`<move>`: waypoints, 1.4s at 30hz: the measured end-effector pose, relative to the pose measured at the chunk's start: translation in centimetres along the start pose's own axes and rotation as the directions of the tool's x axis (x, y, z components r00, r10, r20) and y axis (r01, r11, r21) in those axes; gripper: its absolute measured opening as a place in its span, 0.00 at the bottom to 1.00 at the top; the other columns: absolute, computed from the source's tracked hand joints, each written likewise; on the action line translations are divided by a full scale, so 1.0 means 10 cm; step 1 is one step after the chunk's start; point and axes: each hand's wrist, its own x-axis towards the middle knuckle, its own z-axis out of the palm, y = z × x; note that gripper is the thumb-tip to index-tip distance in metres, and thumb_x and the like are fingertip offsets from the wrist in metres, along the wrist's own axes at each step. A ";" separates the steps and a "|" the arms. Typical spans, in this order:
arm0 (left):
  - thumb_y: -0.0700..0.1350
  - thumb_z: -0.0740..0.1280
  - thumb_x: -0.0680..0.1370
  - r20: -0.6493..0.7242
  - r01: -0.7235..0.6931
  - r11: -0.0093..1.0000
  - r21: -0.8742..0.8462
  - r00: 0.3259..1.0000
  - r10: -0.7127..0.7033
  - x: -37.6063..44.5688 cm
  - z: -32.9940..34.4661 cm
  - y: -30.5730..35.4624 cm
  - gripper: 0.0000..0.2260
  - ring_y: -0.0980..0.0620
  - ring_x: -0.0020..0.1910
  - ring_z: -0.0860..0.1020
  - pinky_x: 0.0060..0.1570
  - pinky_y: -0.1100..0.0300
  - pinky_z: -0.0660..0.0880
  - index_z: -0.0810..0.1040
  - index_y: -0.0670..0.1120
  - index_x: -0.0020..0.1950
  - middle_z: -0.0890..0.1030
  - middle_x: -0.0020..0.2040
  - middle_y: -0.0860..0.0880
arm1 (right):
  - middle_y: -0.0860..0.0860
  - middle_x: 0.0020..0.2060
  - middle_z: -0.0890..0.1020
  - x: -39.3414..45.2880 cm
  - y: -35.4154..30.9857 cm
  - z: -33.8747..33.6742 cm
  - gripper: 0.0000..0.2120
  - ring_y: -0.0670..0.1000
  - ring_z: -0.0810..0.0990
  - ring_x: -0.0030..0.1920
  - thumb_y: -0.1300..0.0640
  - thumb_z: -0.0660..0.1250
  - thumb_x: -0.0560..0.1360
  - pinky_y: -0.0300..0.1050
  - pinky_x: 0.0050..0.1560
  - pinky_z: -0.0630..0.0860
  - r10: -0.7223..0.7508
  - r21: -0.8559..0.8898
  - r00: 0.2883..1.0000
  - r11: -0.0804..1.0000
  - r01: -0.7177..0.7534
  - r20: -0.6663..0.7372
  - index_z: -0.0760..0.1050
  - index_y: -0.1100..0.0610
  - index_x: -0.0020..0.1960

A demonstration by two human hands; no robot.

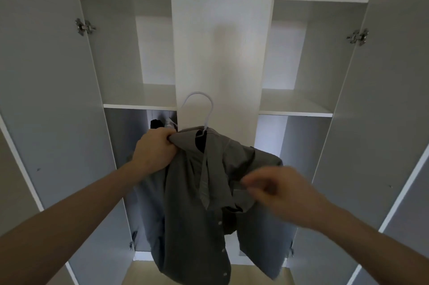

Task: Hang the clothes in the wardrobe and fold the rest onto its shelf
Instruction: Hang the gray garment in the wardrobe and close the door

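A: Centre-left, our left hand has its grip bunched on the grey shirt, already on the white hanger before the open wardrobe.

B: Lower right, our right hand blurs, its grip unreadable. We risk the loose shoulder sliding off mid-lift.
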 end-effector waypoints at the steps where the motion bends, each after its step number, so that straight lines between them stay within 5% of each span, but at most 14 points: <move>1: 0.49 0.60 0.71 -0.010 -0.008 1.000 0.006 1.000 0.008 0.00 -0.01 -0.01 0.09 0.52 0.33 0.74 0.35 0.57 0.65 0.69 0.59 0.31 0.73 0.30 0.58 | 0.35 0.53 0.82 0.05 0.08 -0.15 0.12 0.39 0.82 0.53 0.49 0.70 0.79 0.40 0.53 0.82 -0.030 -0.089 0.990 0.996 0.017 -0.140 0.80 0.40 0.61; 3: 0.46 0.63 0.73 -0.029 -0.028 0.999 0.023 0.999 0.029 0.01 -0.02 0.00 0.12 0.53 0.33 0.73 0.34 0.58 0.64 0.68 0.60 0.32 0.73 0.30 0.59 | 0.33 0.58 0.78 0.19 0.21 -0.38 0.17 0.39 0.78 0.56 0.44 0.70 0.76 0.36 0.53 0.78 -0.058 -0.182 0.962 0.983 0.009 -0.266 0.76 0.39 0.65; 6: 0.41 0.66 0.75 -0.030 -0.060 0.997 0.045 0.998 0.061 0.04 0.02 0.06 0.13 0.53 0.33 0.74 0.31 0.59 0.64 0.74 0.56 0.34 0.76 0.31 0.56 | 0.33 0.62 0.76 0.36 0.38 -0.45 0.24 0.38 0.75 0.59 0.38 0.69 0.77 0.39 0.60 0.74 0.113 -0.192 0.991 0.973 -0.125 -0.074 0.72 0.39 0.71; 10: 0.40 0.66 0.76 -0.021 -0.058 0.998 0.021 0.998 0.059 0.08 0.08 0.16 0.07 0.55 0.34 0.75 0.31 0.60 0.65 0.81 0.49 0.41 0.80 0.35 0.53 | 0.41 0.41 0.82 0.37 0.48 -0.16 0.09 0.42 0.81 0.44 0.42 0.63 0.82 0.36 0.48 0.75 0.162 -0.061 0.975 0.986 -0.154 0.155 0.78 0.43 0.50; 14: 0.42 0.65 0.78 -0.011 -0.038 0.999 0.023 0.999 0.038 0.03 0.28 0.28 0.07 0.56 0.34 0.74 0.32 0.58 0.70 0.81 0.49 0.43 0.79 0.36 0.54 | 0.45 0.42 0.84 0.22 0.48 0.13 0.14 0.45 0.83 0.45 0.47 0.59 0.86 0.38 0.50 0.78 0.174 0.148 0.980 0.971 -0.187 0.102 0.80 0.51 0.49; 18: 0.48 0.64 0.74 0.076 -0.127 0.991 0.042 0.989 0.123 0.01 0.57 0.47 0.05 0.52 0.36 0.73 0.31 0.60 0.61 0.74 0.49 0.39 0.74 0.35 0.54 | 0.50 0.40 0.85 0.05 0.60 0.34 0.14 0.49 0.84 0.44 0.53 0.60 0.85 0.50 0.52 0.80 0.296 0.210 0.955 0.932 -0.296 0.032 0.80 0.55 0.45; 20: 0.54 0.65 0.72 0.146 -0.198 0.977 0.077 0.972 0.185 0.08 0.65 0.50 0.08 0.51 0.39 0.73 0.36 0.56 0.65 0.73 0.51 0.40 0.74 0.38 0.54 | 0.52 0.39 0.85 -0.06 0.73 0.31 0.14 0.51 0.84 0.43 0.54 0.62 0.85 0.52 0.51 0.80 0.376 0.248 0.926 0.900 -0.358 -0.027 0.81 0.57 0.44; 24: 0.58 0.70 0.77 0.282 -0.280 0.959 0.036 0.924 0.259 0.21 0.87 0.40 0.12 0.51 0.51 0.75 0.55 0.52 0.73 0.79 0.54 0.56 0.79 0.51 0.54 | 0.51 0.32 0.81 -0.29 0.98 0.18 0.17 0.45 0.78 0.35 0.53 0.65 0.83 0.47 0.42 0.76 0.484 0.287 0.867 0.852 -0.437 -0.116 0.78 0.54 0.36; 30: 0.59 0.63 0.73 0.306 -0.302 0.949 -0.095 0.898 0.317 0.28 1.28 0.66 0.21 0.49 0.54 0.77 0.58 0.52 0.74 0.80 0.52 0.61 0.78 0.56 0.52 | 0.50 0.29 0.78 -0.46 1.10 0.33 0.16 0.43 0.75 0.33 0.54 0.66 0.82 0.44 0.40 0.74 0.531 0.329 0.837 0.820 -0.469 -0.131 0.78 0.54 0.36; 33: 0.60 0.65 0.71 0.311 -0.326 0.935 -0.143 0.882 0.355 0.38 1.38 0.74 0.23 0.51 0.55 0.77 0.60 0.53 0.74 0.81 0.52 0.62 0.79 0.57 0.52 | 0.60 0.35 0.80 -0.55 1.25 0.27 0.15 0.46 0.76 0.36 0.55 0.66 0.82 0.51 0.44 0.78 0.588 0.361 0.784 0.788 -0.499 -0.198 0.80 0.59 0.39; 37: 0.56 0.71 0.72 0.334 -0.352 0.924 -0.147 0.862 0.381 0.56 1.52 0.73 0.22 0.51 0.58 0.76 0.62 0.52 0.73 0.80 0.52 0.64 0.78 0.59 0.52 | 0.58 0.37 0.83 -0.71 1.52 0.25 0.15 0.56 0.83 0.40 0.52 0.65 0.82 0.53 0.46 0.80 0.663 0.343 0.691 0.745 -0.572 -0.289 0.83 0.57 0.42; 42: 0.51 0.76 0.74 0.323 -0.363 0.921 -0.144 0.862 0.390 0.85 1.83 0.75 0.17 0.54 0.58 0.76 0.62 0.57 0.71 0.80 0.54 0.62 0.76 0.58 0.58 | 0.56 0.30 0.77 -0.73 1.97 0.37 0.16 0.51 0.76 0.33 0.53 0.65 0.82 0.47 0.39 0.72 0.745 0.427 0.575 0.665 -0.612 -0.337 0.80 0.62 0.41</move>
